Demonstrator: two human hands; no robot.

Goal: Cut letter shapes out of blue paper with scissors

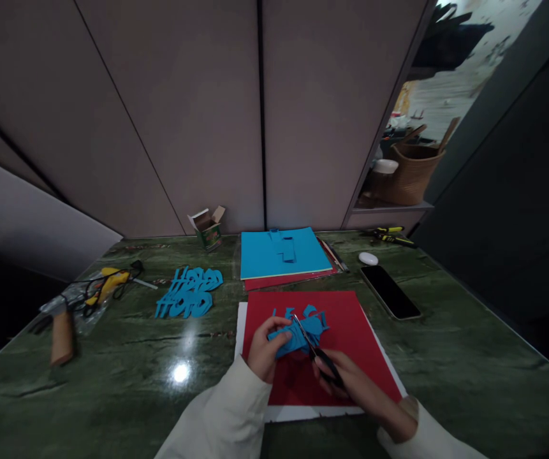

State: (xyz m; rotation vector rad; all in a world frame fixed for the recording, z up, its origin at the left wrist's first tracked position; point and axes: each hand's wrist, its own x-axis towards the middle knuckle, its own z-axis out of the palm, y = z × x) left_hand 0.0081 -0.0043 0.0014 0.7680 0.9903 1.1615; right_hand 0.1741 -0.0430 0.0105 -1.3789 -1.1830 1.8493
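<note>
My left hand [263, 349] grips a blue paper cutout [297, 335] above a red card sheet [348, 338]. My right hand [345, 382] holds black-handled scissors [316, 347], whose metal blades reach into the blue paper. The card lies on a white sheet [240, 328], which shows along its left and front edges. Both hands hover over the red card, and part of the cutout is hidden behind my fingers.
The green marble table [465, 357] holds blue cutout letters [188, 293], a blue paper stack [259, 255], a yellow glue gun [106, 285], a wooden-handled tool [62, 338], a phone [389, 292], yellow-handled pliers [389, 236] and a small cardboard box [208, 228].
</note>
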